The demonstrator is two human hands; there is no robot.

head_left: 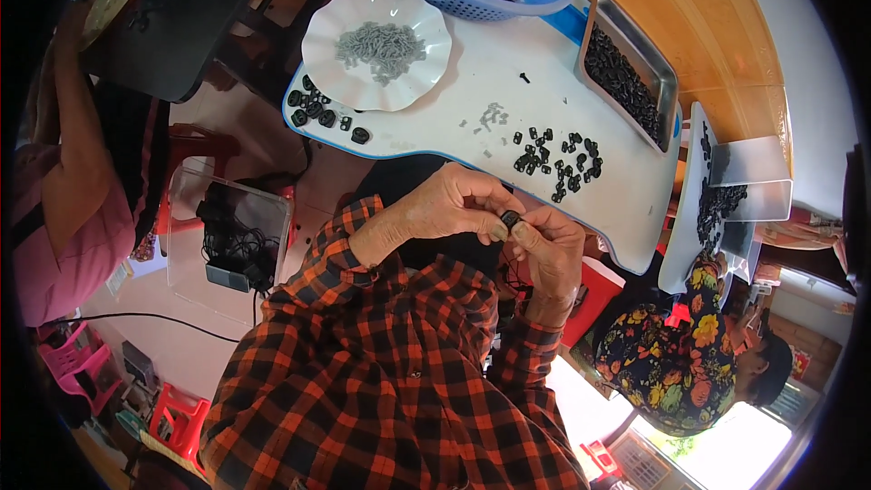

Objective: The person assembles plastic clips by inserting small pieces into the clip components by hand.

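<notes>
In front of my chest, at the table's near edge, both hands meet over a small black plastic part [510, 217]. My left hand [458, 204] pinches it from the left between thumb and fingertips. The thumb and fingers of my right hand [550, 245] close on it from the other side. Fingers cover much of the part, so its detail is hidden. Just beyond my hands, loose small black parts [543, 161] lie scattered on the white table [490, 54]. A few small translucent grey pieces [493, 115] lie left of them.
A white scalloped plate [318, 29] holds grey pieces. Rounded black parts [313, 109] sit beside it. Farther back stand a blue basket [472, 7] and a metal tray [670, 82], both with black parts. Other people sit left and right, near a clear plastic bin [181, 259] and stools.
</notes>
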